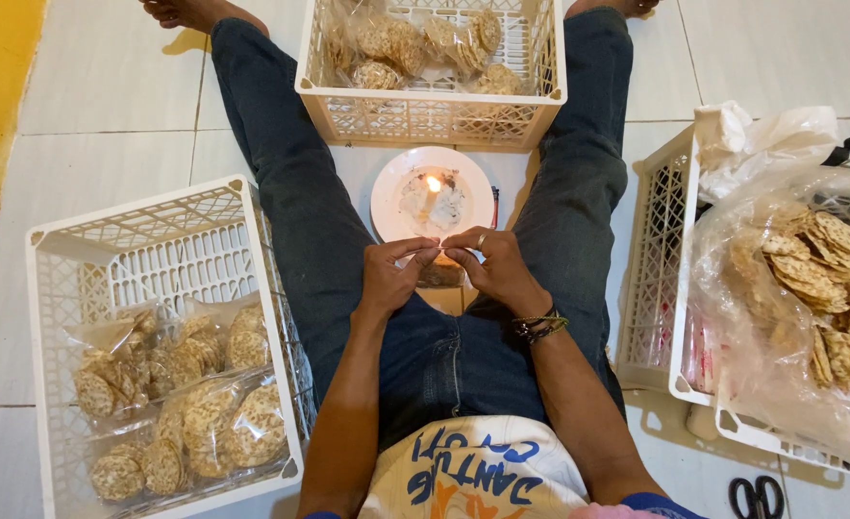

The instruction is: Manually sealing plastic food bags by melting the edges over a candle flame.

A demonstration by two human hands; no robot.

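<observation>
Over white plate (387,207), hands (444,269) pinching clear crinkly bag (439,273)

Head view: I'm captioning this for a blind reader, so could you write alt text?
Seated on a tiled floor, a person's left hand and right hand pinch the top of a small cracker bag beside a lit candle on a white plate. White crates of bagged crackers stand around the legs; scissors lie at lower right.

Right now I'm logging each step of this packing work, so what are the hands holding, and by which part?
Both the left hand and right hand pinch the top edge of a small clear bag of crackers, stretched between their fingertips beside the candle flame.
</observation>
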